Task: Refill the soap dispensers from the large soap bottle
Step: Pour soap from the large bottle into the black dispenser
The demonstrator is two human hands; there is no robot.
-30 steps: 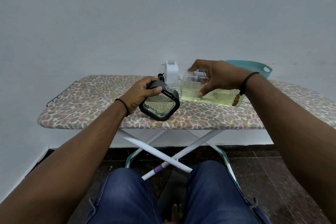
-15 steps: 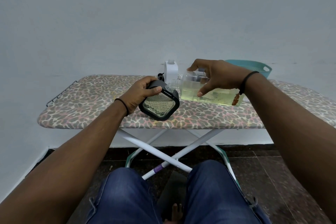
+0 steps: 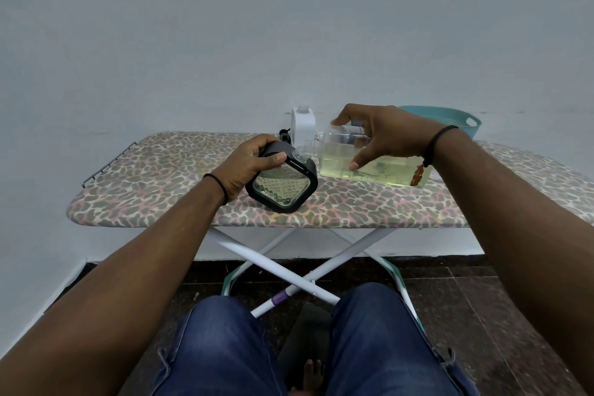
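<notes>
Head view, from the left: the left hand grips a black-framed soap dispenser, tilted on the patterned surface. At its two o'clock, the right hand clasps the large soap bottle, lying sideways, its neck meeting the dispenser's opening. A white dispenser stands behind; at far right, a teal basket.

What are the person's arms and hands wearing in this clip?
Both forearms are bare, with no sleeves or gloves in view. The left hand has a dark beaded band at its wrist. The right hand has a thin black cord round its wrist. No rings or watch show.
</notes>
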